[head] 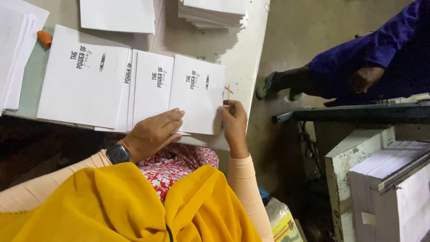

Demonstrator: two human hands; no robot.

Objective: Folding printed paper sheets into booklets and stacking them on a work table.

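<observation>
Several white booklets with black printed covers lie overlapping in a row on the pale table [242, 54]. My left hand [154, 132], with a dark watch on its wrist, rests flat with fingers spread on the lower edge of the nearest booklet [197, 92]. My right hand [234, 118] is at that booklet's right edge, its fingers pinched on a thin stick-like tool [228, 95] that points up from the hand. A larger booklet [83, 85] lies at the left of the row.
Stacks of white paper [212, 11] sit at the table's far side and left edge. An orange item [45, 39] lies at left. Another person in blue clothing [371, 58] is at right, beside a machine [358, 112] and a paper stack [389, 179].
</observation>
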